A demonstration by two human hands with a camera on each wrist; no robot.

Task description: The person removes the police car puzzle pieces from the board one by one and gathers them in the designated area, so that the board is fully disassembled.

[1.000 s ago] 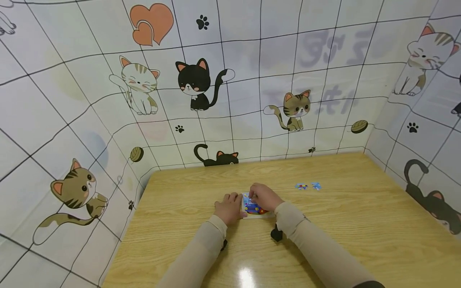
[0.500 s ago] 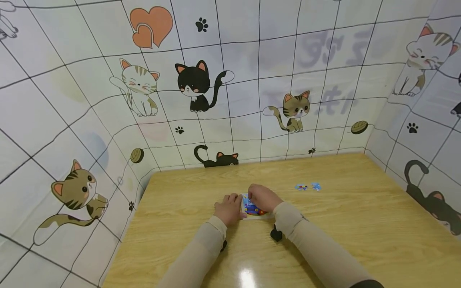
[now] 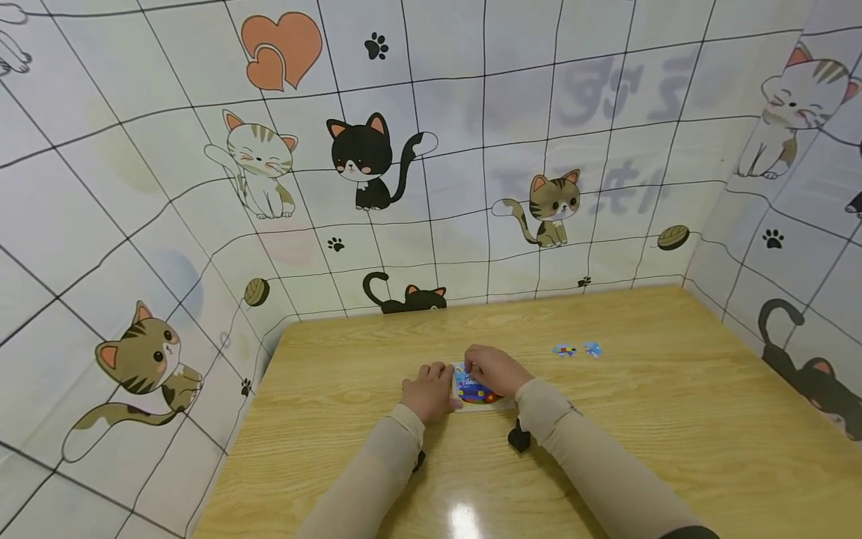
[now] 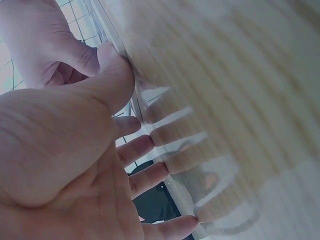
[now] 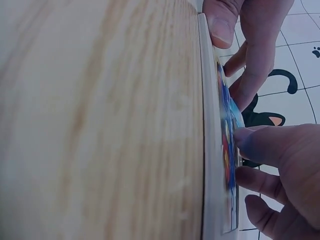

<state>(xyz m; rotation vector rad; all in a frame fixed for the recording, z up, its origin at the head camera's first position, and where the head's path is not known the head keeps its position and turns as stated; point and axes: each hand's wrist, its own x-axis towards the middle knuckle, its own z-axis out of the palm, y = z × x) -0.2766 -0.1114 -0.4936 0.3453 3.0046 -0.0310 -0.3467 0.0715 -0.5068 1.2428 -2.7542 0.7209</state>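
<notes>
A small jigsaw puzzle in a pale tray lies on the table, its picture mostly blue with red and yellow parts. My left hand rests at the tray's left side, fingers spread and fingertips down on the tabletop. In the left wrist view the thumb of that hand lies along the tray's edge. My right hand is over the puzzle with curled fingers, pinching a light-blue puzzle piece that stands slightly raised from the picture. That hand covers the puzzle's right part in the head view.
Two loose puzzle pieces, one multicoloured and one light blue, lie to the right behind the tray. The wooden table meets walls hung with a cat-patterned sheet. A black wrist device hangs below the right sleeve.
The right hand has made small shifts over the puzzle, first slightly left, then back right. The left hand and the loose pieces stay put.
</notes>
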